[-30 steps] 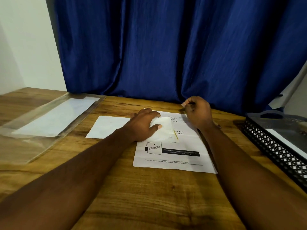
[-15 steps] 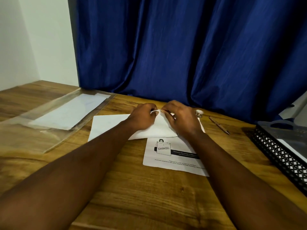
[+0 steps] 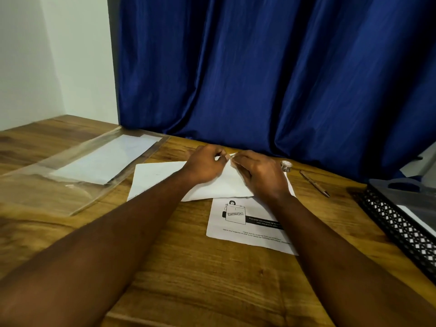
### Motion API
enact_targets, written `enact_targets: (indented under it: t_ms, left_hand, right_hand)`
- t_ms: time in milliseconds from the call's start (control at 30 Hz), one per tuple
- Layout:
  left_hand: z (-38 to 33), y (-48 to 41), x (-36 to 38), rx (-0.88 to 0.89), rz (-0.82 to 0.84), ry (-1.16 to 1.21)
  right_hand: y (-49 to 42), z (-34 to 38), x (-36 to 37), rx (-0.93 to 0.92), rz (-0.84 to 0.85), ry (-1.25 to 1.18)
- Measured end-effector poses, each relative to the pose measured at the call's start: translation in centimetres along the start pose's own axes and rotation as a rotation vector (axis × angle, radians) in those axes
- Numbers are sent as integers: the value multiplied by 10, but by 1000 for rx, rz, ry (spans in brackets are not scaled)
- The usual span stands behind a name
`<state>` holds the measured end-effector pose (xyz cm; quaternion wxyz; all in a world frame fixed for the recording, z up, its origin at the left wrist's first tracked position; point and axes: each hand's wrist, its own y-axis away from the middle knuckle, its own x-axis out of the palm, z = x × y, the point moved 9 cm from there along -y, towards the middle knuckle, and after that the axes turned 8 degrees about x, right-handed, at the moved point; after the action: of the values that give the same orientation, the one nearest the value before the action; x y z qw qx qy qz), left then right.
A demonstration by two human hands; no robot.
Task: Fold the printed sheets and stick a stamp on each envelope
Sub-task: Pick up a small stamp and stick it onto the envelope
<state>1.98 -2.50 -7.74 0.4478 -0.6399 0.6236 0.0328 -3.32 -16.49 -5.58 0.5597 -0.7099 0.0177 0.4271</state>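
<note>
Head view: stamp fetched

Noted left hand [image 3: 205,166] and right hand [image 3: 259,175] pinching one small white strip [image 3: 232,155], likely the stamp, at far edge of envelope [image 3: 219,187] atop printed sheet [image 3: 238,223]. Fetched from beside the roll [image 3: 286,165] a second ago; pressing down judged next.

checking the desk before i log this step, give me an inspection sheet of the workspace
surface: wooden table, grain visible
job's things: white envelope lies over the far end of the printed sheet; second white paper to its left; small roll near the right hand
clutter: pen; clear sleeve holding white paper; black mesh tray
grippers: left hand and right hand both pinch the envelope's far edge with curled fingers
cables: nothing seen
surroundings: blue curtain; white wall
</note>
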Motion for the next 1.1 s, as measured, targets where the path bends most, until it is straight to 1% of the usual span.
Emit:
enact_targets:
  t_ms: [200, 433, 600, 933, 1100]
  left_hand:
    - [-3, 1, -4, 17, -21, -20]
    - [-3, 2, -2, 23, -22, 1]
    - [-5, 2, -3, 33, -38, 0]
    - [5, -1, -1, 41, -72, -55]
    - [8, -1, -2, 47, -91, -102]
  right_hand:
    - [1, 3, 2, -14, 18, 49]
    - [1, 4, 1, -27, 0, 55]
    - [1, 6, -1, -33, -20, 27]
    - [2, -1, 1, -2, 17, -12]
    - [2, -1, 7, 40, 137, -2]
